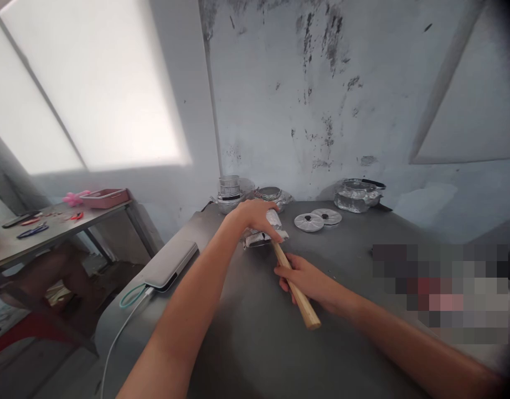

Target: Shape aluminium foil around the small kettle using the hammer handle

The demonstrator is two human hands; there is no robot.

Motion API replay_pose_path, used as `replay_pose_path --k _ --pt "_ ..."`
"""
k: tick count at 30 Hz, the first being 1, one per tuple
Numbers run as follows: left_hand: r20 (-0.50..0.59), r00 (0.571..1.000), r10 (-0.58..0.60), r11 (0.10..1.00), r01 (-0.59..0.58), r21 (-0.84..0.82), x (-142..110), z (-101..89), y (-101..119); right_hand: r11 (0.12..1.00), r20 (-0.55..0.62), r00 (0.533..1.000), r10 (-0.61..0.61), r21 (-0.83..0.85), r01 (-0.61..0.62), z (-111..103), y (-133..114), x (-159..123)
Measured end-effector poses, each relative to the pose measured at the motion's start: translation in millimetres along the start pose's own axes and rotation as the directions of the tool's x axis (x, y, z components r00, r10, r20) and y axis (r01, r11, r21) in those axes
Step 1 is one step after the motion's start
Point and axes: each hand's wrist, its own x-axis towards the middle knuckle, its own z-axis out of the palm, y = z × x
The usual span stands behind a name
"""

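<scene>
My right hand [301, 277] is closed round a pale wooden handle [304, 310], which slants away from me over the grey table [255, 343]. At the handle's far end is a crumpled, silvery foil-covered piece [273, 219]. Over this piece my left hand [258, 215] is curled, its thumb pointing down near the top of the handle. More foil with a dark gap [258, 241] shows just below that hand. Whether the handle and the foil piece are joined is hidden by my fingers.
Foil-wrapped pots [230, 194] and a foil-wrapped pan [357, 194] stand along the wall. Two round silvery lids [308, 222] lie right of my left hand. A power bank [174, 266] with cables is at the left edge. A side table holds a pink basket [107, 198].
</scene>
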Motion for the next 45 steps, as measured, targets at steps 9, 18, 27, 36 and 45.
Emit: replay_pose_path --k 9,18,27,36,45 --pt "0.018 1.000 -0.015 1.000 0.015 -0.014 -2.1 -3.7 3.5 0.992 -0.093 0.993 -0.071 -0.112 0.061 5.9 -0.7 -1.0" --pt "0.018 1.000 -0.019 1.000 0.020 -0.011 -1.6 -1.7 1.7 0.977 -0.093 0.994 -0.064 -0.210 0.043 9.5 -2.4 -4.3" --pt "0.020 1.000 -0.011 1.000 0.011 -0.008 -2.8 -3.8 4.1 0.958 -0.075 0.996 -0.044 -0.287 0.020 5.2 -2.0 -3.3" --pt "0.057 0.998 -0.024 1.000 0.024 0.002 -1.4 -2.7 2.3 0.932 -0.124 0.987 -0.099 -0.359 0.048 4.6 -1.7 -3.9" --pt "0.047 0.999 -0.028 1.000 0.028 0.000 -2.4 -3.3 4.0 0.881 -0.128 0.980 -0.151 -0.467 0.075 5.8 -4.1 -5.7"
